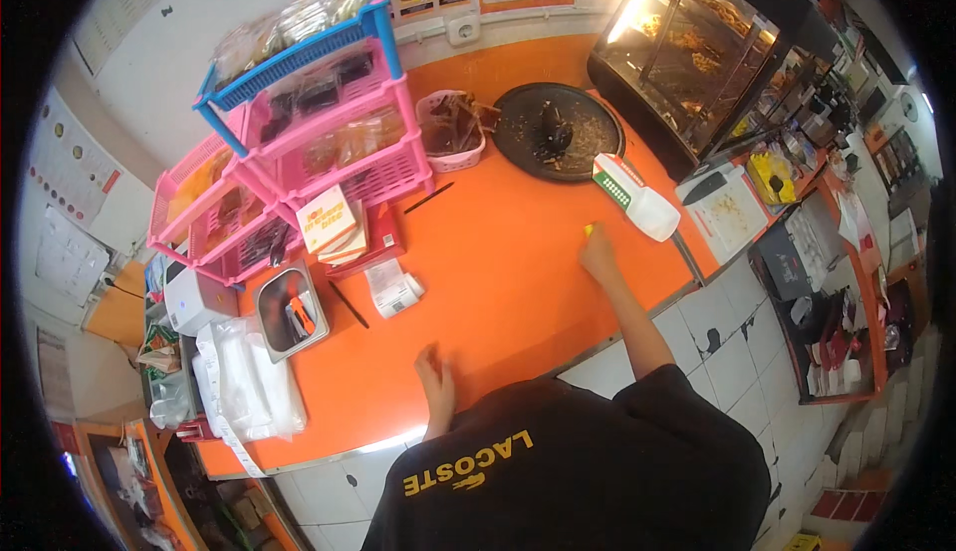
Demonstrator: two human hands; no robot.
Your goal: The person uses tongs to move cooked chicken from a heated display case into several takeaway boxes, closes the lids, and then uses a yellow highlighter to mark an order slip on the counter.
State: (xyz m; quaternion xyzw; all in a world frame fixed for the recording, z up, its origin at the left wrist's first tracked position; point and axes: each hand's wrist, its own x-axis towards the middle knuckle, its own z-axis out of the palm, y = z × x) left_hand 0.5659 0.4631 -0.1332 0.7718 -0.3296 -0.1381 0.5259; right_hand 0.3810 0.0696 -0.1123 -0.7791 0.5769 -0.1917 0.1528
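My right hand (597,256) is above the orange counter (493,252), closed on a small yellow object (588,230) whose kind I cannot make out. Up and right of it lies a long paper package with a white end (652,213), its other end touching the rim of a round black tray (515,155) with crumbs and a dark utensil. My left hand (435,375) is near the counter's front edge, fingers apart, holding nothing. A curled printed receipt (392,290) lies beyond it, next to a thin black stick (348,304) and a steel container (317,327) holding an orange-handled item.
Pink and blue stacked baskets (299,140) with packets stand at the back left, beside small cardboard boxes (328,222). A pink basket (455,161) sits by the tray. A lit glass food warmer (702,51) is at back right, near a white cutting board (724,215). Plastic bags (254,387) lie left.
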